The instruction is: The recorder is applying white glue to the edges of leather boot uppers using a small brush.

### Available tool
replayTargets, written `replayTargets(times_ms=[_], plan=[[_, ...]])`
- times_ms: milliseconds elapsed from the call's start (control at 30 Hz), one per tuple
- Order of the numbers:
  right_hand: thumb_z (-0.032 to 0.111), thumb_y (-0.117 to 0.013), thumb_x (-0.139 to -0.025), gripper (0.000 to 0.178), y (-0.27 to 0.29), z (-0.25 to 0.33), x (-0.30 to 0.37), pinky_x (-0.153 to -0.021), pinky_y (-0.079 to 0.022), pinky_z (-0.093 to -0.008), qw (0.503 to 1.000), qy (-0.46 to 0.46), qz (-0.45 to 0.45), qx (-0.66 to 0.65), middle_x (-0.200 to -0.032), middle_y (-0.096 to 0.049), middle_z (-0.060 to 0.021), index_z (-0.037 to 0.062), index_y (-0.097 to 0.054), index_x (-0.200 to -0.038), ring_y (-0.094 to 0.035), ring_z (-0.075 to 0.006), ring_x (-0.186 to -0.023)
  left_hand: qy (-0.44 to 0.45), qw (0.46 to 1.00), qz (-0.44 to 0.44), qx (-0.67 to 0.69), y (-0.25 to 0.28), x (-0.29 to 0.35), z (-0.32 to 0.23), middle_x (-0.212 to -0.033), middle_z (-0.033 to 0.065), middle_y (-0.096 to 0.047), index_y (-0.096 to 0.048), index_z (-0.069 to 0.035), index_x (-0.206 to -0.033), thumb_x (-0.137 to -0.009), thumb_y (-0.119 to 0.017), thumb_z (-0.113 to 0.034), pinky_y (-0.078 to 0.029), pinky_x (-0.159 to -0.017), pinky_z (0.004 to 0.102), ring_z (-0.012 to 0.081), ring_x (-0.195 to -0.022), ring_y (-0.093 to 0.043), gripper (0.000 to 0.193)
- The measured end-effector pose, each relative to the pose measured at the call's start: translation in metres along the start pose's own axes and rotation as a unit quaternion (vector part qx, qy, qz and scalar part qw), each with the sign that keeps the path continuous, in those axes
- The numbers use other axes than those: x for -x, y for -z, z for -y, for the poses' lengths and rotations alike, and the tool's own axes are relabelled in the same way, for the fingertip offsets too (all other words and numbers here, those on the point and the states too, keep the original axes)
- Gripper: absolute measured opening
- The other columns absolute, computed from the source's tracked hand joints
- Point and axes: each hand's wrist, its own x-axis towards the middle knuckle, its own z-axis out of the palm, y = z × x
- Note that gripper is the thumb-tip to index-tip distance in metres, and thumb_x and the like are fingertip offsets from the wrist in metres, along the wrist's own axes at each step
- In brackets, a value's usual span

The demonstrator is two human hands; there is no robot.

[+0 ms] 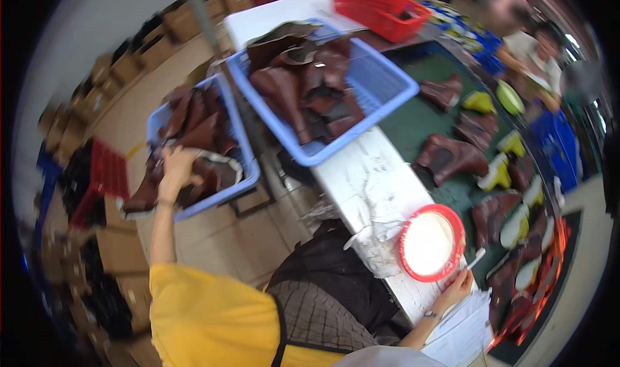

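Note:
My left hand (177, 170) reaches over a blue basket (248, 179) heaped with dark brown leather boot uppers (194, 118). Its fingers are apart and touch the pile, beside an upper with a pale curved edge (226, 162). Another brown piece (142, 196) hangs over the basket's near left side. At the lower right, my right hand (457, 289) is closed around a thin white stick-like tool (477, 258); its far end sticks out past the fingers. Right above that hand stands a red bowl (460, 238) of white paste or liquid.
A second blue basket (394, 102) of uppers sits on the white bench (368, 157). On the green table (413, 70) lie several brown boots (452, 157) and yellow-white pieces (497, 173). White sheets (462, 331) lie near my right forearm. Across the table is another person (536, 60). Cartons (123, 257) line the left.

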Motion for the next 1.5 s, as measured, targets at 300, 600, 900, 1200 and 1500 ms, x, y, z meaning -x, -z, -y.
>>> replayTargets(times_ms=[300, 600, 900, 1200, 1500], plan=[[0.022, -0.06, -0.105, 0.028, -0.003, 0.113, 0.025, -0.044, -0.029, -0.0175, 0.997, 0.01, 0.035, -0.072, -0.082, -0.062, 0.0021, 0.0007, -0.066, -0.122, -0.041, 0.0008, -0.053, -0.143, 0.894, -0.2, 0.376, 0.183, 0.07, -0.099, -0.067, 0.0045, -0.053, -0.062, -0.001, -0.076, -0.057, -0.091, -0.01, -0.04, -0.057, 0.0267, 0.0139, -0.063, -0.051, 0.036], [0.008, -0.07, -0.09, 0.03, -0.116, 0.211, 0.085, -0.051, -0.046, -0.0229, 0.867, -0.036, 0.476, -0.141, -0.081, -0.07, -0.004, -0.0015, -0.068, -0.119, -0.061, -0.008, -0.054, -0.593, 0.767, -0.189, 0.158, 0.187, 0.041, -0.276, -0.078, 0.0005, -0.052, -0.062, -0.016, -0.089, -0.071, -0.072, -0.014, -0.051, -0.062, 0.034, 0.0192, -0.07, -0.06, 0.02], [0.022, -0.073, -0.096, 0.024, -0.085, 0.228, 0.111, -0.045, -0.04, -0.0202, 0.849, -0.194, 0.465, -0.158, -0.063, -0.062, 0.0025, 0.0023, -0.071, -0.082, -0.054, -0.0046, -0.049, -0.454, 0.439, 0.304, 0.713, 0.165, 0.013, -0.307, -0.161, 0.0268, -0.032, -0.004, -0.002, -0.163, -0.056, -0.092, -0.064, -0.029, -0.121, 0.0445, 0.0344, -0.142, -0.047, 0.152], [0.021, -0.081, -0.087, 0.028, -0.049, 0.181, 0.076, -0.064, -0.047, -0.0289, 0.956, 0.07, 0.258, 0.123, -0.081, -0.064, -0.0004, 0.0054, -0.073, -0.109, -0.058, -0.0112, -0.07, -0.322, 0.536, 0.499, 0.6, 0.105, 0.029, -0.344, -0.121, 0.0075, -0.065, -0.031, 0.004, -0.154, -0.074, -0.083, -0.007, -0.051, -0.087, 0.0286, 0.0121, -0.095, -0.063, 0.096], [0.023, -0.075, -0.087, 0.018, -0.017, 0.141, 0.036, -0.063, -0.051, -0.0388, 0.821, 0.261, 0.177, 0.475, -0.089, -0.067, -0.0035, 0.0124, -0.079, -0.1, -0.068, -0.0254, -0.078, -0.293, 0.647, 0.414, 0.569, 0.106, -0.006, -0.386, -0.09, 0.0013, -0.07, -0.07, 0.002, -0.103, -0.086, -0.077, -0.014, -0.051, -0.075, 0.0259, 0.0083, -0.081, -0.061, 0.024]])
